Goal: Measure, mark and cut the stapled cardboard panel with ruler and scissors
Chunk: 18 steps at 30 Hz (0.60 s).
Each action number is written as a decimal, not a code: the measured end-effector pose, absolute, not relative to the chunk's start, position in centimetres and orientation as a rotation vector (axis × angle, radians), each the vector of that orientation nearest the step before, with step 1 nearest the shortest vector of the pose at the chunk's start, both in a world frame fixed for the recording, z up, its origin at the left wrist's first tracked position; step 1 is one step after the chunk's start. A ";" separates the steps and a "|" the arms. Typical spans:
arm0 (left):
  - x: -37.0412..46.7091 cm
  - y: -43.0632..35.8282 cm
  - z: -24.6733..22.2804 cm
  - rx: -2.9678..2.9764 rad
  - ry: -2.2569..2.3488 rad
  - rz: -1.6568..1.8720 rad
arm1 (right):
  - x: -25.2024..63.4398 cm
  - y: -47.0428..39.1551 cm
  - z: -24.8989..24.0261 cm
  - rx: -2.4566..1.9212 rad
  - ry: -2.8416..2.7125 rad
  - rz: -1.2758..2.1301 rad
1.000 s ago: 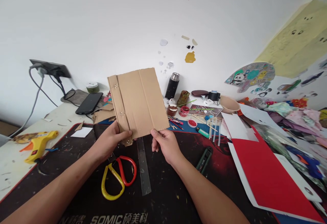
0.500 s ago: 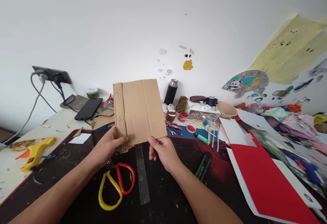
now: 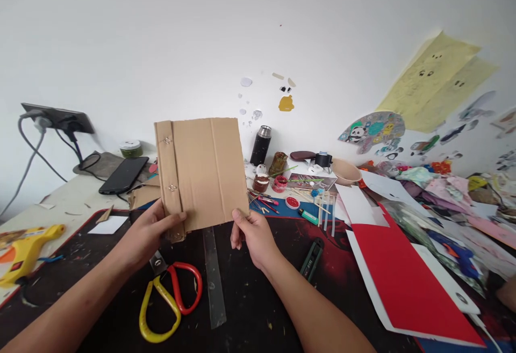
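Note:
Between both hands a brown cardboard panel (image 3: 205, 170) is held up, tilted toward me. A folded strip along its left edge carries small metal wire fastenings. My left hand (image 3: 155, 229) pinches the lower left corner with the thumb in front and the fingers behind. Gripping the lower right corner is my right hand (image 3: 253, 235), its thumb on the front face. Below the panel lie scissors (image 3: 161, 294) with one yellow and one red handle, and a clear ruler (image 3: 215, 283). A dark green utility knife (image 3: 312, 259) lies right of my right hand.
A yellow glue gun (image 3: 28, 253) and a black phone (image 3: 123, 175) are on the left. Behind stand a black thermos (image 3: 260, 146) and small paint jars (image 3: 280, 183). A red folder (image 3: 415, 283), papers and fabric cover the right side. A power strip (image 3: 58, 118) hangs on the wall.
The view has turned slightly right, so the surroundings sit further left. The cardboard panel is still in both hands, shifted left in the picture and a little more upright.

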<state>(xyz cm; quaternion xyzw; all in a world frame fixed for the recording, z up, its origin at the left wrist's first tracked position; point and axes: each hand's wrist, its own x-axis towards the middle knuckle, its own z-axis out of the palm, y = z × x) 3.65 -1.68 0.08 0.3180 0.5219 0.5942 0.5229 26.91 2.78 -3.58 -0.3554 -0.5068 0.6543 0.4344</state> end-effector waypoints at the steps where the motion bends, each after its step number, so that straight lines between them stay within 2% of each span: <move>1: 3.6 -1.7 0.1 0.764 1.243 1.417 | 26.9 2.8 -3.6 -0.882 -1.267 1.638; 18: 2.8 -1.8 1.0 0.596 1.307 1.437 | 27.4 3.2 -3.0 -0.843 -1.191 1.654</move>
